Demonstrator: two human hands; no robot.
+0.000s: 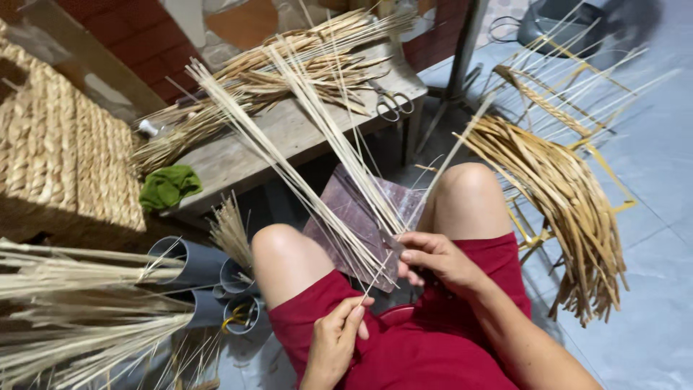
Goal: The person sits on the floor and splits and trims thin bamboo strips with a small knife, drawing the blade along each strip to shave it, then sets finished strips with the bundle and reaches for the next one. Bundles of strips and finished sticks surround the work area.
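Beside a cluttered wooden bench [238, 155], our right hand [433, 261] grips the bundle of thin sticks [317, 180] near its base while our left hand [338, 338] pinches one stick below; they look light, springy and brittle.

the person wears red shorts [404, 347] of soft, slightly creased cloth, which cover the lap and end above the knees. both knees [278, 249] and the lower thighs are bare. the arms are bare too, with no sleeves showing on either forearm. the left hand [336, 339] and the right hand [437, 261] are bare, without gloves, rings or a watch. the fingers [415, 254] have short, plain nails.
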